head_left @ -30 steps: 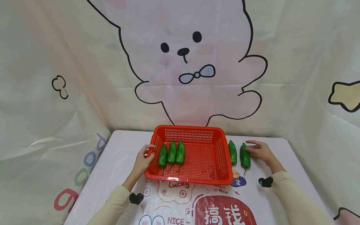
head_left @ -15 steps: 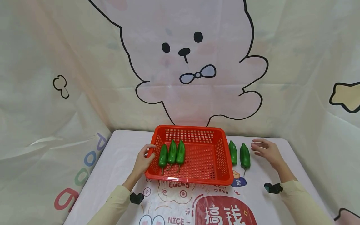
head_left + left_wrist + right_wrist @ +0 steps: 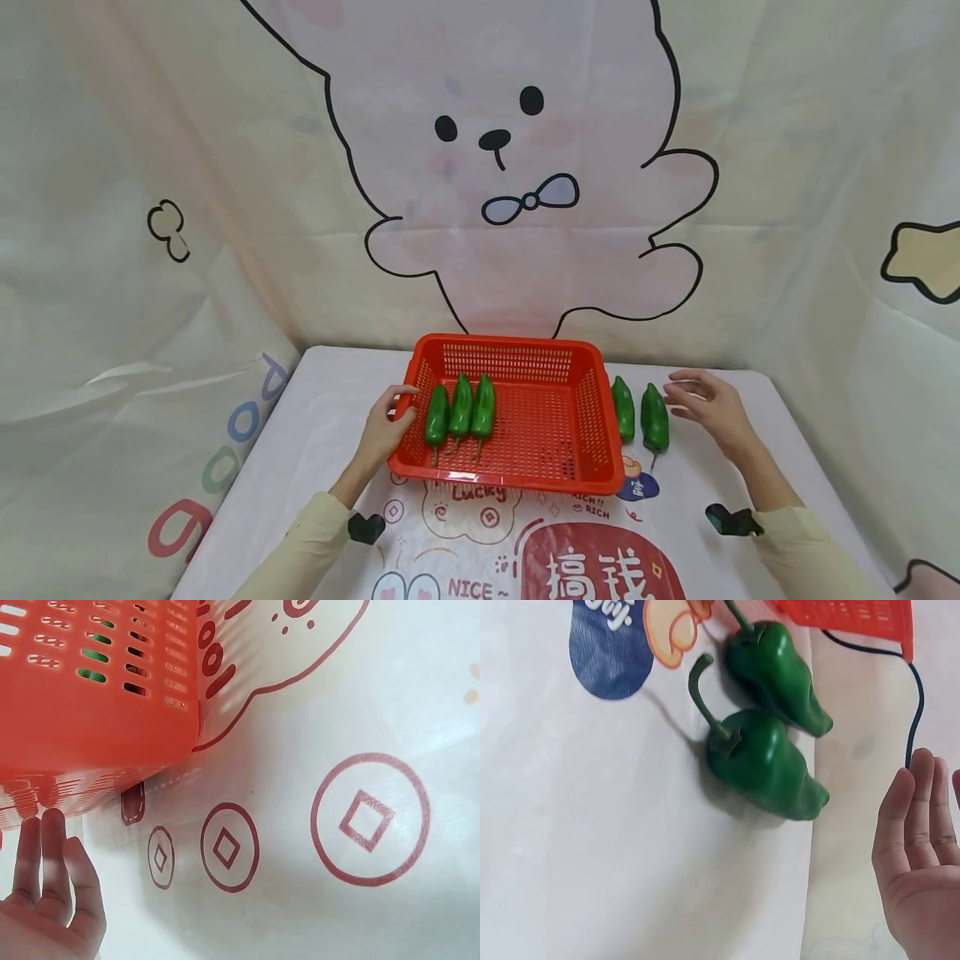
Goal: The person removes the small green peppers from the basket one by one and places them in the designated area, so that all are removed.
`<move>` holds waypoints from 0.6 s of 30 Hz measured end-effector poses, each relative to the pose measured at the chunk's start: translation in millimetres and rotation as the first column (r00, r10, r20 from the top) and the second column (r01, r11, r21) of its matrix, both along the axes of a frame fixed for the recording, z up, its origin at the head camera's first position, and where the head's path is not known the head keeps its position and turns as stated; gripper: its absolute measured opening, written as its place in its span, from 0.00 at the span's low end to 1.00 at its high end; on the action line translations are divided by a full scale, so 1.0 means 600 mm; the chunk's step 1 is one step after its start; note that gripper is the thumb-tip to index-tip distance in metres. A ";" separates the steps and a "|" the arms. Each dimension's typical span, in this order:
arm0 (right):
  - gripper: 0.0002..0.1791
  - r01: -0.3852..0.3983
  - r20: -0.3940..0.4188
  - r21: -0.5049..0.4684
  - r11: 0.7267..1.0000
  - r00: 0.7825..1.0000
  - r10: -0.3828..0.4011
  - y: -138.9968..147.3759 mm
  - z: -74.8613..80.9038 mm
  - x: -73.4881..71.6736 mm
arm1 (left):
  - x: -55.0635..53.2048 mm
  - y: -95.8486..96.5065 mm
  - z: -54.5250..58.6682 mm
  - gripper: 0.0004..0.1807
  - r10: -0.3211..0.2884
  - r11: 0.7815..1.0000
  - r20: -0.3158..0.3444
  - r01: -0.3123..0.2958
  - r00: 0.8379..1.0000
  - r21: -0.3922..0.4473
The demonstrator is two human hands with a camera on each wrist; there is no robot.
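My left hand (image 3: 382,429) holds the left rim of a red plastic basket (image 3: 510,481), thumb over the edge; in the left wrist view its other fingers (image 3: 54,855) reach up to the outer wall. Inside the basket, three green peppers (image 3: 461,408) lie side by side toward the left. Two more green peppers are on the table right of the basket: one close by its wall (image 3: 622,410), the other (image 3: 655,421) farther right. Just right of that outer pepper hovers my right hand (image 3: 708,410), fingers loosely bent and holding nothing.
A white cloth with printed drawings and lettering covers the table (image 3: 450,575). Behind it hangs a curtain (image 3: 495,275) with a cartoon animal, and pale curtains also enclose both sides. The basket stands near the table's back edge.
My right hand has drawn back to the right from the outer pepper, which its fingers overlapped a second ago. Left hand, basket and peppers hold their places.
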State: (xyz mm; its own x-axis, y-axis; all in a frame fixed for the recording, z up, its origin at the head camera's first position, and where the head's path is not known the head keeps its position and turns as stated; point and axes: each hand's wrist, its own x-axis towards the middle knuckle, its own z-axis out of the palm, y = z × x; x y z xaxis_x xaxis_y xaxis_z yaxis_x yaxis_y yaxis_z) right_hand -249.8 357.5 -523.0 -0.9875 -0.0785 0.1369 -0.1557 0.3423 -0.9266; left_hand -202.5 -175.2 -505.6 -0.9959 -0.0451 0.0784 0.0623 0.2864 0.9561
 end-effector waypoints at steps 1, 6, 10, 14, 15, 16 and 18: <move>0.22 -0.002 -0.002 -0.007 1.000 1.000 0.002 -0.003 0.001 0.003 | 0.000 0.001 0.000 0.17 0.001 1.000 0.000 -0.001 1.000 0.001; 0.19 -0.019 -0.008 -0.059 0.998 1.000 0.019 -0.020 0.010 0.018 | -0.002 0.002 -0.001 0.16 0.001 1.000 0.001 -0.001 1.000 -0.001; 0.17 -0.039 -0.013 -0.099 0.994 0.999 0.038 -0.038 0.024 0.027 | -0.002 0.002 -0.002 0.17 -0.001 1.000 0.008 0.001 1.000 0.004; 0.17 -0.045 -0.016 -0.110 0.993 0.999 0.044 -0.058 0.039 0.032 | -0.001 0.000 -0.002 0.17 -0.008 1.000 0.011 0.008 1.000 0.018; 0.17 -0.047 -0.017 -0.112 0.993 0.999 0.045 -0.063 0.043 0.034 | -0.001 0.000 -0.002 0.17 -0.010 1.000 0.010 0.010 1.000 0.020; 0.18 -0.046 -0.018 -0.113 0.993 0.999 0.045 -0.068 0.047 0.036 | -0.001 -0.001 -0.002 0.17 -0.014 1.000 0.008 0.014 1.000 0.024; 0.19 -0.047 -0.022 -0.113 0.993 0.999 0.045 -0.078 0.054 0.038 | -0.002 -0.002 -0.003 0.18 -0.021 0.999 0.002 0.021 1.000 0.028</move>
